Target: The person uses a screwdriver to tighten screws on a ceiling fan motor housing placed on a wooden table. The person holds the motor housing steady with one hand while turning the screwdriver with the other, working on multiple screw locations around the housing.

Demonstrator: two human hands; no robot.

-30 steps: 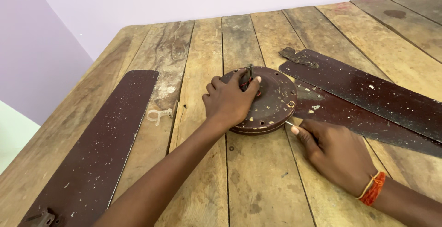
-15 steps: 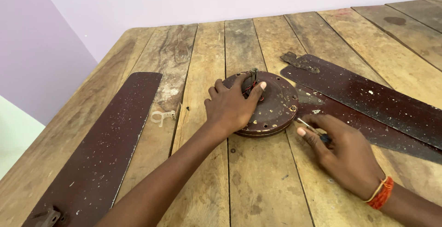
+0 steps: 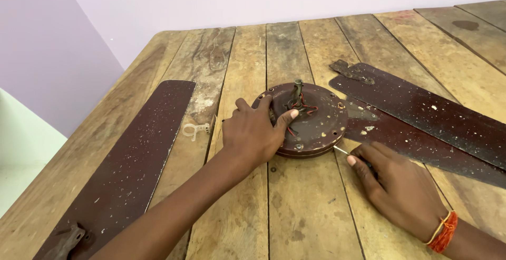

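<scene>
Fan motor housing (image 3: 311, 118) lies flat mid-worktop (image 3: 295, 212), the left hand (image 3: 255, 133) spread over its near-left rim, the right hand (image 3: 392, 186) just beside its near-right edge, pinching a thin screwdriver (image 3: 341, 150) aimed at that rim.

Illumination was bright, even and diffuse, with no glare. Soft, short shadows lay beneath the left hand (image 3: 254, 133) and right hand (image 3: 398, 189) on the wooden table (image 3: 305, 212). Focus was sharp across the centre. Plank lines fanned outward toward the frame edges, indicating wide-angle distortion. No motion blur was present.
</scene>
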